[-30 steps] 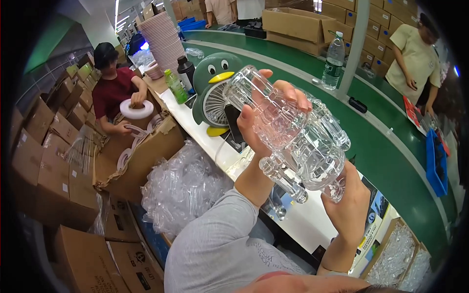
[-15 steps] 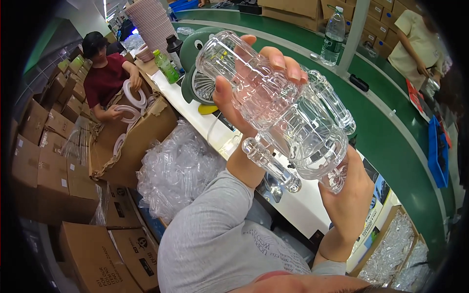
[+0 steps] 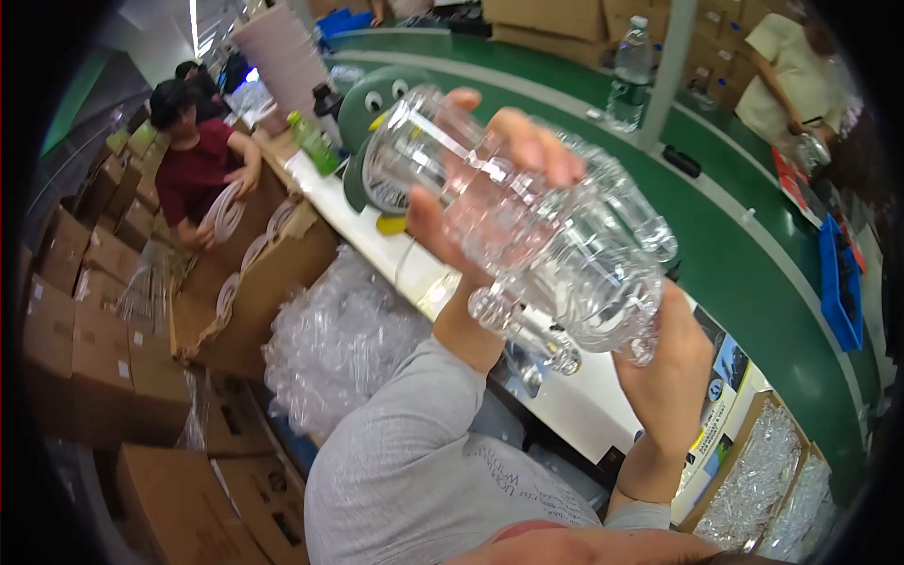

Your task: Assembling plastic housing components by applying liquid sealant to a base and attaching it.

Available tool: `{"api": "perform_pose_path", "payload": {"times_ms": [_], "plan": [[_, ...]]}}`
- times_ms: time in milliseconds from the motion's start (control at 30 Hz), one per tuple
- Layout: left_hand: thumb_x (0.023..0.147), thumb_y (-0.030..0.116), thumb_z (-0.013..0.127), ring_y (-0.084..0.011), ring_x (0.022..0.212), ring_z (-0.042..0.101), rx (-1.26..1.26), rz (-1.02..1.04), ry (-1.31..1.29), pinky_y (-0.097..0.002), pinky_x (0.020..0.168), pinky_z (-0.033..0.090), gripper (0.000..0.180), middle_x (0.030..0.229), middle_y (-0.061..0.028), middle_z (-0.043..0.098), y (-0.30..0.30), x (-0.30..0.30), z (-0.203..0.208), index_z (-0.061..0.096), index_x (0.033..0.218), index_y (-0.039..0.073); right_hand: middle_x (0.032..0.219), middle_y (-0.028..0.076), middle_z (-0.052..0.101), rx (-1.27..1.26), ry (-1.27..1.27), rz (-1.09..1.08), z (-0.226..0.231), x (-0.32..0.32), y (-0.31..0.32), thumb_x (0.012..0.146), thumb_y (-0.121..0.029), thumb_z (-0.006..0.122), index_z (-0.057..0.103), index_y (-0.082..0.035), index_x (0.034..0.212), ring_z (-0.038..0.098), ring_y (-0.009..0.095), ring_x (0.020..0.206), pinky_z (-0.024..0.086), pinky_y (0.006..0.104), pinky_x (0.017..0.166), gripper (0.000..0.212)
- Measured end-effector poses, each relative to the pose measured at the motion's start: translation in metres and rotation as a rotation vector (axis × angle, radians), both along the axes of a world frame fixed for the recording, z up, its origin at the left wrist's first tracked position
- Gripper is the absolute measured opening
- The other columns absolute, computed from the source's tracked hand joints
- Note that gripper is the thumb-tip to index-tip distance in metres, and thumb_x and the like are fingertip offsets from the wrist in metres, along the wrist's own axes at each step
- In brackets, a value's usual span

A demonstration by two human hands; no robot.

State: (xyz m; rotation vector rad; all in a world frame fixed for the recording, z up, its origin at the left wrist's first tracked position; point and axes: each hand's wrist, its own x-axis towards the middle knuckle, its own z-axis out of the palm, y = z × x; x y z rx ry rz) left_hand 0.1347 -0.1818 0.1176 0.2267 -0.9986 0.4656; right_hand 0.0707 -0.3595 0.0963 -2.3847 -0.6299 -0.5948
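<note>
Both of my hands hold up a clear, shiny vessel (image 3: 603, 273) made of see-through plastic or glass. It has a wide cylindrical end at upper left, a ribbed middle and rod-like arms at its sides. My left hand (image 3: 527, 151) is wrapped round the ribbed middle, fingers over the far side and thumb on the near side. At the lower right end, my right hand (image 3: 673, 363) grips a short clear stub; its fingers are partly hidden behind the vessel. The piece is tilted above the white worktable (image 3: 593, 400).
A green cartoon-faced fan (image 3: 353, 104) and a green bottle (image 3: 313, 141) stand beyond the vessel. Clear plastic bags (image 3: 330, 339) are heaped at left, near cardboard boxes (image 3: 188, 499). A water bottle (image 3: 629, 75) stands on the green surface. Clear parts fill a box (image 3: 753, 471) at lower right.
The vessel and my hands have shifted slightly left, with the grip unchanged. The person at left has brought the white rings together.
</note>
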Motion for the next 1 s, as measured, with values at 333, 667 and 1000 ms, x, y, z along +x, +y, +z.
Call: {"api": "perform_pose_path", "payload": {"times_ms": [333, 667, 1000], "plan": [[0.071, 0.042, 0.069, -0.0291, 0.082, 0.054, 0.204, 0.274, -0.128, -0.0408, 0.075, 0.045, 0.074, 0.092, -0.0168, 0.053, -0.01, -0.001, -0.009, 0.031, 0.124, 0.007, 0.118, 0.013, 0.051, -0.068, 0.011, 0.073, 0.014, 0.0, -0.024, 0.056, -0.011, 0.075, 0.046, -0.006, 0.122, 0.047, 0.03, 0.11, 0.038, 0.04, 0.091, 0.072], [0.057, 0.028, 0.082, -0.0314, 0.101, 0.051, 0.741, 0.772, -0.311, -0.0402, 0.084, 0.042, 0.064, 0.111, -0.0184, 0.051, -0.037, -0.011, -0.005, 0.052, 0.11, 0.008, 0.126, 0.015, 0.047, 0.224, -0.216, 0.233, 0.011, -0.005, -0.014, 0.057, -0.017, 0.079, 0.046, -0.006, 0.124, 0.045, 0.034, 0.116, 0.037, 0.0421, 0.095, 0.076], [0.057, 0.033, 0.081, -0.0406, 0.121, 0.037, 0.957, 0.82, -0.353, -0.0484, 0.097, 0.032, 0.056, 0.126, -0.0183, 0.045, -0.03, -0.023, 0.001, 0.06, 0.107, 0.021, 0.119, 0.018, 0.052, 0.337, -0.402, 0.253, -0.007, 0.005, -0.007, 0.061, -0.02, 0.077, 0.047, -0.005, 0.117, 0.048, 0.037, 0.113, 0.039, 0.0459, 0.092, 0.065]]}}
